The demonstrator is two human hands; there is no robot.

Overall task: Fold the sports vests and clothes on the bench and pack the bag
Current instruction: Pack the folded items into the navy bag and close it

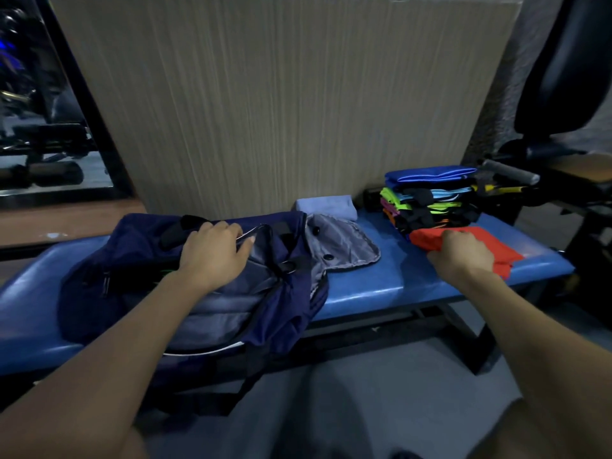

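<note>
Hands: left (pixel 215 250) grips bag (pixel 139 260) rim | right (pixel 463 253) clutches red garment (pixel 496 250)

A beige panel wall (pixel 281 104) with fine vertical grain fills the far side. Left of it stands a dark-framed mirror (pixel 43 104) reflecting gym equipment. A grey floor (pixel 381 392) lies near. Far right stands a black padded machine (pixel 563 71). The light is dim.
</note>
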